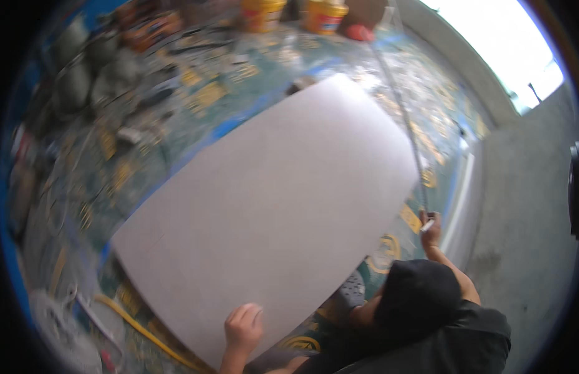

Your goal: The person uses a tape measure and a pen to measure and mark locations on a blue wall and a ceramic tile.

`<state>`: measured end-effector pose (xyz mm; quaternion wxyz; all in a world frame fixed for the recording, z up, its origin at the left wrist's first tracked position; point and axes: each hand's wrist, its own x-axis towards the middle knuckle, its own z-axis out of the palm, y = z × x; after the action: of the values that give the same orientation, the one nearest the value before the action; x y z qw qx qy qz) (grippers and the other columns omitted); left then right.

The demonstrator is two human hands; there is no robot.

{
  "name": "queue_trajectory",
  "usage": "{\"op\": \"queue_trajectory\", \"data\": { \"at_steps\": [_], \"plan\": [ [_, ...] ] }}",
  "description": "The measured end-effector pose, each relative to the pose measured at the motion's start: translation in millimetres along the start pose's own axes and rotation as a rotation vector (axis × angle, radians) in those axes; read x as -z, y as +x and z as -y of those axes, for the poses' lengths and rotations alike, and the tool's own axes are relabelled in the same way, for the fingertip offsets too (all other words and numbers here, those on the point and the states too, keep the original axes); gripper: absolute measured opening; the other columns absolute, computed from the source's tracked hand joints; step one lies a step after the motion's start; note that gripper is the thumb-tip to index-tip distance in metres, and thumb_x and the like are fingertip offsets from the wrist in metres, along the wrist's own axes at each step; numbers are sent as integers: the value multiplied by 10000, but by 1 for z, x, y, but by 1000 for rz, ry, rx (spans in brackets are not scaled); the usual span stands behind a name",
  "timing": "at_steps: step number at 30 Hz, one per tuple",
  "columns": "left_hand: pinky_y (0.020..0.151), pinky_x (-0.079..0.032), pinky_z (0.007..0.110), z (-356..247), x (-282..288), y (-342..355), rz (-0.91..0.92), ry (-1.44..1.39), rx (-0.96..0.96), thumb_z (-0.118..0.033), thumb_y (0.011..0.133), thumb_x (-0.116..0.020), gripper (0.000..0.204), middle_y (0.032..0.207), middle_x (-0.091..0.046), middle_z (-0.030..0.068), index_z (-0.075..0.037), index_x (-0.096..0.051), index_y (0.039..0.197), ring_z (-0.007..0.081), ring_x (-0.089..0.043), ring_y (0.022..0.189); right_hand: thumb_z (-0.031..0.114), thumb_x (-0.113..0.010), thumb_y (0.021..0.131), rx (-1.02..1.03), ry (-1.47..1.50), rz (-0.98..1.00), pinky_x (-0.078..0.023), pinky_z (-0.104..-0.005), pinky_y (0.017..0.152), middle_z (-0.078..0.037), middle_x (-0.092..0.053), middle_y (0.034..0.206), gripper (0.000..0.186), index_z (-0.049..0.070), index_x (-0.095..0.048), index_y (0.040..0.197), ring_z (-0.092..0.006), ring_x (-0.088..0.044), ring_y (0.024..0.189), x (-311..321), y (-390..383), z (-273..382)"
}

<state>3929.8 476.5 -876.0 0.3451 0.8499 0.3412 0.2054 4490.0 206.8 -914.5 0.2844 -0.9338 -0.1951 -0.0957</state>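
Observation:
A large pale, flat board lies at a slant across the middle of the view, its rounded look partly from the lens. My left hand rises from the lower edge over the board's near end. Its fingers are curled together, with a whitish blur at their tips; I cannot make out what, if anything, they hold. My right hand is out of sight. At the lower right, another person in a black cap bends down. That person's hand grips a long thin grey strip beside the board's right edge, and a small white item.
Green floor sheeting with yellow print carries scattered debris. Stuffed grey sacks stand far left, yellow buckets at the back. A yellow hose curves at the near left. A grey wall bounds the right, below a bright opening.

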Motion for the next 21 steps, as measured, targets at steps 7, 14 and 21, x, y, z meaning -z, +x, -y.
{"op": "queue_trajectory", "data": {
  "at_steps": [7,14,21],
  "plan": [
    [724,-529,409,-1,-10,3,90,-8,39,-51,778,-703,87,897,-681,115,-47,-678,860,333,-656,818,408,-694,871,-421,-160,-87,-477,-441,776,-203,-651,892,408,23,-600,968,-366,-629,856,-7,-27,-52],
    [721,-534,412,5,-30,30,73,-180,-90,-86,808,-665,99,946,-682,114,-40,-668,896,312,-657,816,375,-614,912,29,-513,-100,-458,-479,776,-210,-605,907,399,23,-512,1070,-358,-591,842,90,39,-234],
    [710,-528,383,-5,-30,-3,109,-280,89,-200,882,-686,154,908,-677,103,-49,-684,909,290,-649,798,33,-561,939,-41,612,701,-458,-353,934,-110,-566,1177,269,19,-498,1201,-205,-542,985,-59,-32,140]
  ]
}}
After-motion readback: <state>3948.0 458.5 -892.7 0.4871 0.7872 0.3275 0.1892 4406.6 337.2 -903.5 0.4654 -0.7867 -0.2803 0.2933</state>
